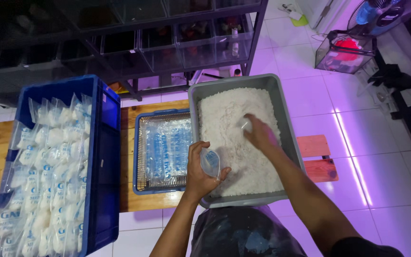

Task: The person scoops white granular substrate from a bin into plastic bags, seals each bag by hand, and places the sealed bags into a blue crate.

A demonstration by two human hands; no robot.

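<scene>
White floor tiles (319, 95) under a purple light fill the right of the head view, and a low wooden table (129, 114) carries the work. A grey tub (281, 109) sits at the right end of the table, its near edge hanging over toward the person, so both arms reach into it without stretching; it is nearly full of white granules (229, 119). The left hand (200, 169) is at the near left corner of the tub, fingers curled closed around a small clear plastic bag (210, 163), and it holds the bag upright with the mouth up, just above the rim, probably so that anything falling drops back into the tub. The right hand (259, 133) is further in, over the middle of the granules, palm down and fingers bent; something pale shows at the fingertips, maybe a scoop, but the hand is blurred and I cannot tell if it grips anything. The left forearm comes up from the bottom edge and the wrist bends inward; the right arm crosses the near rim diagonally. Beside the tub, in the middle of the table, a shallow blue basket (139, 152) holds flat empty bags (167, 147), close to the left hand. At the left end a deep blue crate (105, 157) holds many filled bags (48, 157), standing in rows. Behind the table is a dark rack with clear bins (167, 43).
</scene>
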